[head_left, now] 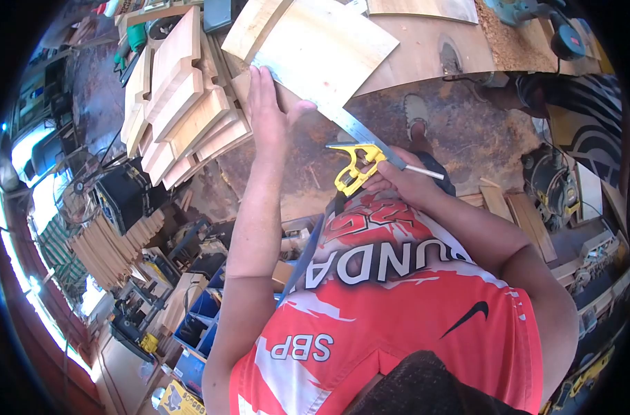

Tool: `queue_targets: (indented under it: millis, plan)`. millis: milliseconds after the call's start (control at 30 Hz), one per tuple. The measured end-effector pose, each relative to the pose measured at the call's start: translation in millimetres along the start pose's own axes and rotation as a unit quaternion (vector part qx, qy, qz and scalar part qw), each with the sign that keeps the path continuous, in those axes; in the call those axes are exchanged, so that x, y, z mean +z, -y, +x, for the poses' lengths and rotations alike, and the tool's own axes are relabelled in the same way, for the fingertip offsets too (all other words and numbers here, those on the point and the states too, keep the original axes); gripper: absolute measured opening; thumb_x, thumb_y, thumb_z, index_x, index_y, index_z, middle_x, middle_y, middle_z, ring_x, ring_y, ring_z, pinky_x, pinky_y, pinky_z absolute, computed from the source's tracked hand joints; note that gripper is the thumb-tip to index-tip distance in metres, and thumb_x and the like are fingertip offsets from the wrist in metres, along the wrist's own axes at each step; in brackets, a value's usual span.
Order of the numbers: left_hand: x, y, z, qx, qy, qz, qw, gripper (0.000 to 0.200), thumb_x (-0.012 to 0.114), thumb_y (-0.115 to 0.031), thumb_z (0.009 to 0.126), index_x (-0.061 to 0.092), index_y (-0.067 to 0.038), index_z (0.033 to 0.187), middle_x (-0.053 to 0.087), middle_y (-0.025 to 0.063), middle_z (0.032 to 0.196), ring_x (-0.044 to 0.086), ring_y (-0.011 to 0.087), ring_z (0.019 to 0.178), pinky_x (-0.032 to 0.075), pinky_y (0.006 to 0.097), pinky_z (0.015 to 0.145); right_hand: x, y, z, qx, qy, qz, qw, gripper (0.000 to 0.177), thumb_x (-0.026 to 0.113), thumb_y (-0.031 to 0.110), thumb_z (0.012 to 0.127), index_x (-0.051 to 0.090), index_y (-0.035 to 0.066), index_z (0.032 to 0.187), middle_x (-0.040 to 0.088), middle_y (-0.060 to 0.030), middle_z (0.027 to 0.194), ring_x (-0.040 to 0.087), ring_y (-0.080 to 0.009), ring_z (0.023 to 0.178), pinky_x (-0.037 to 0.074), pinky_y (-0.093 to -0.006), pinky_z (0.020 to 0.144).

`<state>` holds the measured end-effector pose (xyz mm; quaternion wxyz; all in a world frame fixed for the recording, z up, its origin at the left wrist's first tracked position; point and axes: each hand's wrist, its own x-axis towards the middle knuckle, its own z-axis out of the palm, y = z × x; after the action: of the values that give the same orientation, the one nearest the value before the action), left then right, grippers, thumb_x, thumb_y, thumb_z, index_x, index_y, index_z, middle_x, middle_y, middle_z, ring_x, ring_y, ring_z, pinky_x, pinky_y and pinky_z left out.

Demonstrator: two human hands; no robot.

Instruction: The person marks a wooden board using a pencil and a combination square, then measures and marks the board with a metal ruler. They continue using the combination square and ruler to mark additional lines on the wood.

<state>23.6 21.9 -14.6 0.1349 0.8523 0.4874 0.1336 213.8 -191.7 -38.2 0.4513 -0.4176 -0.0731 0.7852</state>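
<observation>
A combination square with a yellow head and a long steel blade is in my right hand, its fingers closed around the head close to my body. A thin pale rod, like a pencil, sticks out past the same hand. The blade runs along the near edge of a pale wooden board, which lies angled on the bench. My left hand rests with fingers stretched out at the board's left corner, near the blade's far end, thumb spread apart.
Cut wooden pieces with notched edges are stacked at the left. A power tool and sawdust lie at the bench's far right. Another person's striped clothing shows at right. Blue bins stand at lower left.
</observation>
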Motion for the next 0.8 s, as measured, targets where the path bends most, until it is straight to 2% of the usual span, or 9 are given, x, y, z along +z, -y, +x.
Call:
queue_targets:
  millis: [233,767,800]
  plan:
    - [1.6,3.0,-1.1,0.002,0.003,0.001,1.0,0.114,0.077,-0.057,0.068,0.031,0.007,0.15,0.027,0.0317,0.157,0.03,0.041,0.147,0.029,0.0468,0.119,-1.0,-0.2,-0.7,0.023,0.001,-0.012,1.0,0.04,0.052,0.018,0.104,0.043,-0.004,0.137,0.064,-0.0194,0.119,0.071,-0.0243,0.099,0.06,-0.0336,0.086]
    - [-7.0,-6.3,2.6,-0.019,0.015,-0.011,1.0,0.11,0.084,-0.045,0.067,0.032,0.007,0.149,0.03,0.0297,0.156,0.032,0.0382,0.146,0.03,0.0437,0.12,4.9,1.8,-2.3,0.02,-0.003,-0.044,0.999,0.041,0.051,0.019,0.104,0.04,-0.004,0.136,0.063,-0.0201,0.12,0.071,-0.0262,0.099,0.061,-0.0333,0.085]
    - [-7.7,-7.7,2.1,-0.026,0.019,-0.009,0.999,0.109,0.085,-0.043,0.067,0.033,0.007,0.149,0.03,0.0295,0.156,0.032,0.0378,0.146,0.03,0.0435,0.12,5.9,5.2,-4.2,0.025,-0.009,-0.038,0.999,0.042,0.055,0.024,0.103,0.044,-0.003,0.134,0.064,-0.0183,0.118,0.071,-0.0246,0.099,0.06,-0.033,0.085]
